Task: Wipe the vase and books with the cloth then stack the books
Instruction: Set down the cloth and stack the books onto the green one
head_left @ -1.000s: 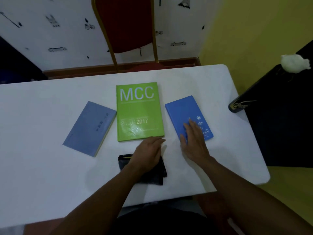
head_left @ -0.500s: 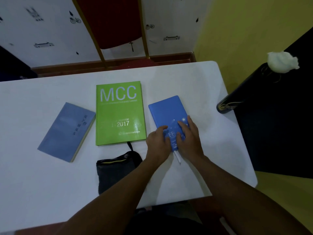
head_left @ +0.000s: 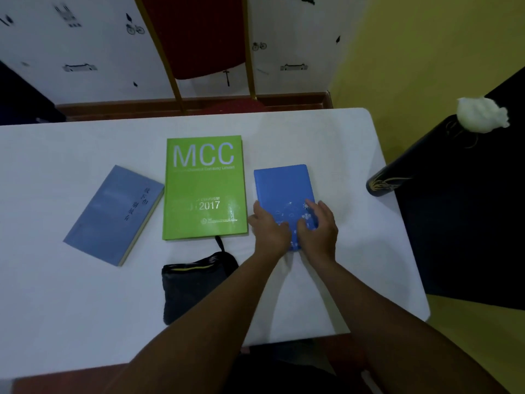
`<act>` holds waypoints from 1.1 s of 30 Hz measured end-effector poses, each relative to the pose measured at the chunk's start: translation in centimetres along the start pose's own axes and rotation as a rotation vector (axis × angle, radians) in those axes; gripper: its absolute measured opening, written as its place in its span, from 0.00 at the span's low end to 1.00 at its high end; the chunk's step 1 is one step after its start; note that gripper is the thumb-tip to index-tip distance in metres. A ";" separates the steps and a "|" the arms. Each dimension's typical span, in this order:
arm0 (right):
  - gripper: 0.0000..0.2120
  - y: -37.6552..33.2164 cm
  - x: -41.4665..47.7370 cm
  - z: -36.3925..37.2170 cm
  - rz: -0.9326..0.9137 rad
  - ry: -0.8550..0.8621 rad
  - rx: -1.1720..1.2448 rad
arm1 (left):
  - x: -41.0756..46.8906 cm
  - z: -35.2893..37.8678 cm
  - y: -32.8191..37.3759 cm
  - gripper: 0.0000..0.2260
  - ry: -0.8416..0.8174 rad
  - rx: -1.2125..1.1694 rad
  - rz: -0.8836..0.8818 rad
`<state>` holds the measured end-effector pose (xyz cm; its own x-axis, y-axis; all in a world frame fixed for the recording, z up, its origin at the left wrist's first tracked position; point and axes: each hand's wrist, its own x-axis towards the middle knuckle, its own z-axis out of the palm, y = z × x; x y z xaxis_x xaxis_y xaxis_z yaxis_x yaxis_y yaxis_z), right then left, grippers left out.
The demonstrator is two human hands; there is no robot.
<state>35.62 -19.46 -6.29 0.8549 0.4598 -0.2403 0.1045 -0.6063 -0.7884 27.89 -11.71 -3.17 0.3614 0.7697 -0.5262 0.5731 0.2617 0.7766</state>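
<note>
Left hand [head_left: 270,231] now off dark cloth [head_left: 193,285] (frame ctr-bottom) & gripping blue notebook [head_left: 282,189] at its near-left edge, right hand [head_left: 319,228] fingers spread on cover, ctr-right; green book [head_left: 203,186] ctr, grey-blue book [head_left: 113,214] left, vase [head_left: 412,160] right edge.

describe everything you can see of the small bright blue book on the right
The bright blue book lies closed and flat on the white table, just right of the green MCC book, not touching it. Its cover looks smooth, with small white drawings toward the near end. The left hand and right hand both rest on its near end, hiding that edge.
</note>
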 end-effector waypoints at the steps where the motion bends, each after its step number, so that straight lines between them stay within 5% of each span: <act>1: 0.23 -0.1 0.1 0.0 0.036 0.013 0.038 | -0.2 0.2 0.4 0.31 0.015 0.014 -0.035; 4: 0.23 -0.3 0.1 -0.1 0.101 0.025 0.111 | -0.3 0.1 1.0 0.25 0.016 0.065 -0.158; 12: 0.20 -0.6 -0.3 0.9 0.260 0.100 0.257 | -0.1 -1.2 0.7 0.30 -0.056 0.240 -0.230; 18: 0.17 -0.8 1.4 0.3 0.434 0.043 0.272 | 0.9 -2.0 -0.8 0.18 -0.148 0.245 -0.180; 23: 0.03 -1.4 1.9 -0.1 0.380 0.005 0.330 | 1.2 -3.1 -1.5 0.18 -0.147 0.204 -0.108; 33: 0.05 -8.9 1.9 5.8 0.145 -0.142 0.396 | 3.7 -12.7 -1.0 0.12 0.213 0.028 0.220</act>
<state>33.40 -9.41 -3.05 0.7651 0.4896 -0.4182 -0.2378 -0.3887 -0.8902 19.28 -1.74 -1.46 0.3181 0.9118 -0.2597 0.5191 0.0618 0.8525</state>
